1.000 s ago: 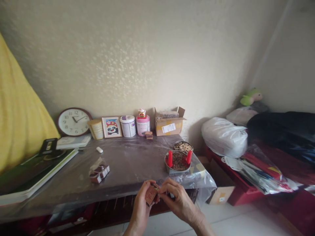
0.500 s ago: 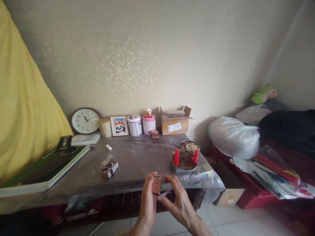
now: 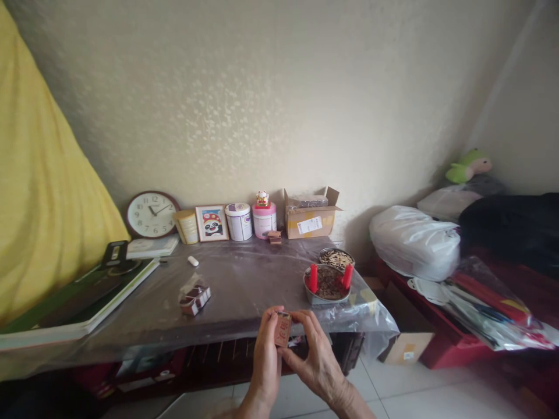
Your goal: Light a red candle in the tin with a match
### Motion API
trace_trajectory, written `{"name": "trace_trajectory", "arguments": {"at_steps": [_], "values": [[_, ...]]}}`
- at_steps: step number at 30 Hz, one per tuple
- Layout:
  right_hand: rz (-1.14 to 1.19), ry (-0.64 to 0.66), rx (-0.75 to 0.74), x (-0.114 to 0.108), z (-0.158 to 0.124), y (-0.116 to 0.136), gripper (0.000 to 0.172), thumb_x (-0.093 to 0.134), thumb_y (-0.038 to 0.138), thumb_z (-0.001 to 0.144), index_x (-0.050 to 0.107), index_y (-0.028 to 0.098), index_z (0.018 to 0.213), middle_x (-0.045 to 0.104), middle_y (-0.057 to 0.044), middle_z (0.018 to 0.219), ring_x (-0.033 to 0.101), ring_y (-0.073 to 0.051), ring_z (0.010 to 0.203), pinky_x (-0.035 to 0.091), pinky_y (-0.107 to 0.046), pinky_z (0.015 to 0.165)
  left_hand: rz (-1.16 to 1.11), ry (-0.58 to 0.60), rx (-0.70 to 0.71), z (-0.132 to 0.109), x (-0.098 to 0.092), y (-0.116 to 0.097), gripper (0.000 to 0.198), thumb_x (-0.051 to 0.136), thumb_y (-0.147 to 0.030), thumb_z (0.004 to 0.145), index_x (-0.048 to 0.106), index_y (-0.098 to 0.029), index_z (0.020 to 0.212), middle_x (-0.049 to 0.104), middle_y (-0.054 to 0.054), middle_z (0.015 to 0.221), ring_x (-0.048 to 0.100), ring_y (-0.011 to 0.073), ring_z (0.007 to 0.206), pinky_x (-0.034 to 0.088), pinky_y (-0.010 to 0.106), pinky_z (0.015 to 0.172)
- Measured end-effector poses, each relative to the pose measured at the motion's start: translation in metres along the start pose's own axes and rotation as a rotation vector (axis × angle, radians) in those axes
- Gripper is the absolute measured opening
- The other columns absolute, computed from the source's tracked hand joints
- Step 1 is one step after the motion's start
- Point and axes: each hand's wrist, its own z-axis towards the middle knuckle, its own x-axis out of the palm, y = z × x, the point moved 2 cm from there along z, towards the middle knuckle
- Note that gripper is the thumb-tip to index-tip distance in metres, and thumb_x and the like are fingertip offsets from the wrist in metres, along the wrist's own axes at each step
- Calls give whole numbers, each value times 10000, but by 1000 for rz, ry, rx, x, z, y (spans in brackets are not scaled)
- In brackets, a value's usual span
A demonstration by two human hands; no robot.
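Note:
A small brown matchbox (image 3: 283, 330) with red characters on its face is held upright between my two hands, in front of the table's near edge. My left hand (image 3: 265, 352) grips it along the left side. The thumb and fingers of my right hand (image 3: 315, 352) close on its right side, at top and bottom. Beyond my hands stands a metal bowl (image 3: 321, 298) of dark, ash-like filling with two red candles (image 3: 314, 279) in it. Behind that bowl sits a round dish of matchsticks (image 3: 336, 259). To the left lies a plastic-wrapped pack of small boxes (image 3: 195, 299).
Plastic sheeting (image 3: 244, 279) covers the table. Along the wall stand a clock (image 3: 152, 214), a panda picture (image 3: 212, 223), canisters (image 3: 239, 224) and an open carton (image 3: 311, 223). A large green book (image 3: 87, 297) lies left. White bags (image 3: 414, 241) are piled at right.
The matchbox has shifted slightly right and turned. My right hand's fingers, apart from it before, have closed in on its right side.

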Motion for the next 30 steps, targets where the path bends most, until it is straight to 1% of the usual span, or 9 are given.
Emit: {"name": "trace_trajectory", "arguments": {"at_steps": [6, 11, 14, 18, 21, 24, 27, 28, 30], "values": [[-4, -31, -40, -1, 0, 2, 468, 666, 103, 692, 468, 183, 1108, 507, -72, 1064, 496, -218, 1014, 433, -350, 898, 52, -4, 35, -2, 3, -1, 267, 501, -401, 842, 580, -199, 997, 569, 41, 1061, 492, 220, 1064, 345, 323, 926], [-6, -44, -74, -2, 0, 3, 452, 659, 120, 706, 460, 196, 1104, 503, -61, 1037, 504, -203, 983, 446, -339, 871, 58, -6, 37, -5, 7, -3, 246, 462, -407, 868, 559, -213, 984, 558, 20, 1012, 503, 186, 986, 368, 289, 867], [-5, -43, -82, -3, 1, 3, 416, 656, 135, 716, 470, 189, 1085, 508, -65, 1036, 509, -202, 981, 449, -341, 873, 71, -19, 57, -6, 10, -4, 218, 463, -403, 868, 552, -218, 940, 554, 6, 963, 508, 171, 940, 378, 267, 834], [-2, -42, -71, -4, 3, 4, 389, 659, 162, 724, 488, 175, 1073, 523, -75, 1016, 518, -205, 968, 452, -343, 870, 101, -36, 82, -6, 11, -4, 212, 464, -398, 862, 553, -209, 896, 558, 11, 911, 513, 177, 892, 384, 263, 795], [-4, -33, -79, -4, 4, 4, 353, 648, 168, 738, 492, 174, 1054, 529, -76, 1009, 522, -201, 958, 453, -336, 862, 113, -46, 89, -5, 10, -5, 213, 453, -394, 865, 551, -206, 886, 559, 14, 900, 513, 177, 874, 385, 260, 781], [-8, -25, -87, -5, 5, 3, 356, 650, 159, 735, 488, 175, 1052, 530, -73, 1008, 528, -197, 954, 455, -328, 857, 114, -42, 90, -6, 11, -7, 218, 451, -401, 869, 557, -212, 893, 564, 9, 906, 517, 172, 882, 386, 252, 785], [-1, -29, -82, -9, 7, 2, 337, 659, 185, 742, 497, 177, 1038, 536, -66, 1001, 537, -191, 937, 460, -320, 842, 103, -5, 74, -8, 13, -11, 244, 481, -422, 859, 571, -215, 953, 573, 22, 942, 523, 179, 902, 396, 256, 789], [4, -30, -66, -12, 8, 1, 327, 663, 199, 746, 502, 177, 1030, 539, -62, 997, 539, -188, 930, 461, -315, 835, 88, 31, 60, -9, 14, -12, 263, 497, -419, 855, 568, -218, 1009, 578, 30, 969, 529, 184, 919, 400, 263, 801], [19, -24, -26, -17, 9, -1, 311, 670, 235, 756, 510, 177, 1017, 547, -50, 985, 544, -179, 918, 459, -305, 823, 47, 157, 26, -10, 14, -16, 329, 519, -391, 855, 533, -222, 1137, 591, 52, 1038, 542, 194, 967, 402, 283, 847]]}}
